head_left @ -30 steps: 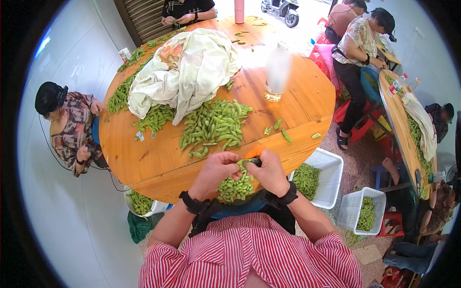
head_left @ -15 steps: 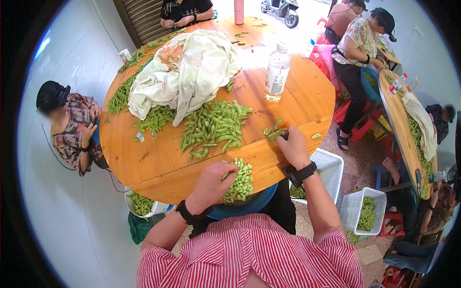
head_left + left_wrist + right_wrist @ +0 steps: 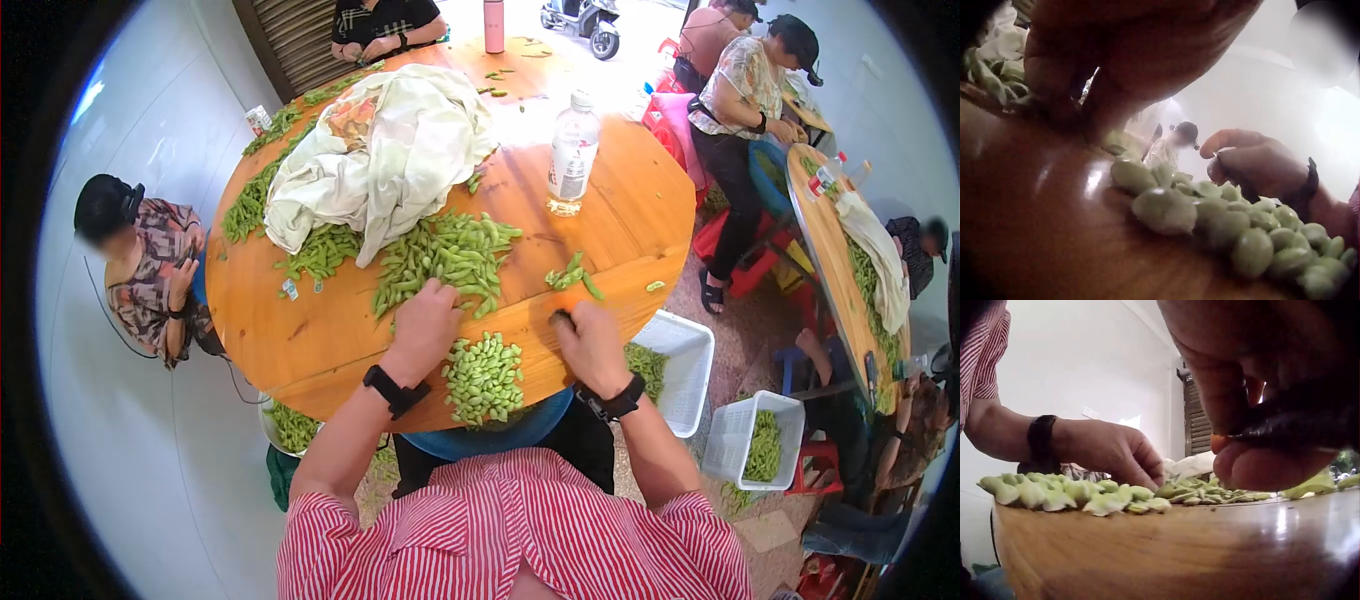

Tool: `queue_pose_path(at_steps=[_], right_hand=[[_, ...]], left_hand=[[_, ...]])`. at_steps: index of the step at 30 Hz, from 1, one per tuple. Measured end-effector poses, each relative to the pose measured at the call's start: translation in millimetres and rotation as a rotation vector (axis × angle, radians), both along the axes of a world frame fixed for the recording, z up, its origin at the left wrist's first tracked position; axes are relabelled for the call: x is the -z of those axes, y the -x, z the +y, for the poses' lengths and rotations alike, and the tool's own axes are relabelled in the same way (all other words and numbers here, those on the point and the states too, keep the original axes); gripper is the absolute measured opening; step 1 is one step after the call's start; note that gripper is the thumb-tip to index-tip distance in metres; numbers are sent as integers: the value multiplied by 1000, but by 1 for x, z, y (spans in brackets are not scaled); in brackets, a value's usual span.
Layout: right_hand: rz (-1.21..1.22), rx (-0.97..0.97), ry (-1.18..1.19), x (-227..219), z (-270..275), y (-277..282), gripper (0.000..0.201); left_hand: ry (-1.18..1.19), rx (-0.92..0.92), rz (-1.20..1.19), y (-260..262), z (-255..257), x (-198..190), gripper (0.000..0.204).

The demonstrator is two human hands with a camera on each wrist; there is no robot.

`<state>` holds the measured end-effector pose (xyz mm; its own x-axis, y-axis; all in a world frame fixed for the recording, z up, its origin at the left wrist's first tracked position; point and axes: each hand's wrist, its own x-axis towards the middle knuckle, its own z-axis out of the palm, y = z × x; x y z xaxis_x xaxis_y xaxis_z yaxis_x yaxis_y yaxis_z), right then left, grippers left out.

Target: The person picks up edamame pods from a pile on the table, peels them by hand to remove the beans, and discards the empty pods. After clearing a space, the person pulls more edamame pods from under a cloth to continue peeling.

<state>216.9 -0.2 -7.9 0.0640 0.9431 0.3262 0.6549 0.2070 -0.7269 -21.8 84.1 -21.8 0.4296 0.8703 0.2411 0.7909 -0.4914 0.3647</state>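
Head view: hands apart, left hand point(image 3: 425, 332) at the near edge of the pods point(image 3: 450, 258), shelled beans point(image 3: 483, 380) between both hands | left wrist view: beans just beside the left hand, whose grip I can't tell | right wrist view: right hand point(image 3: 1254, 381) holds a dark object point(image 3: 1300, 422).

Both forearms point(image 3: 342, 452) stretched forward, left hand point(image 3: 426, 328) reaching farther, right hand point(image 3: 594, 345) curled

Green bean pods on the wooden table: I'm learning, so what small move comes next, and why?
The bare left hand should probably pinch one from the heap of green pods: it is at their near edge, and shelled pale-green beans lie nearby.
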Motion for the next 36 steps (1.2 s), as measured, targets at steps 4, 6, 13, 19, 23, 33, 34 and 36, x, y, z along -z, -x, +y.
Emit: queue_pose_path(at_steps=[4,6,13,19,23,33,34,36], right_hand=[[51,-168,61,11,-1,19,17],[43,-143,127,25,0,28,18],[496,-216,385,10,1,42,17],[640,-249,511,1,-1,38,15],[647,-235,502,2,-2,38,16],[173,-129,177,6,-4,43,16],[181,-170,107,6,-4,42,16],[189,-211,38,8,-5,39,15]], left_hand=[[-40,35,-112,7,-4,-2,17],[335,-56,-406,8,-11,-11,16],[980,-30,-954,-7,-43,-30,12],[965,19,-950,-12,-49,-26,9],[933,39,-930,-15,-52,-25,8],[-81,311,-401,-22,-65,-13,13],[-41,317,-434,-21,-64,-12,11],[380,245,-636,-16,-62,-16,9]])
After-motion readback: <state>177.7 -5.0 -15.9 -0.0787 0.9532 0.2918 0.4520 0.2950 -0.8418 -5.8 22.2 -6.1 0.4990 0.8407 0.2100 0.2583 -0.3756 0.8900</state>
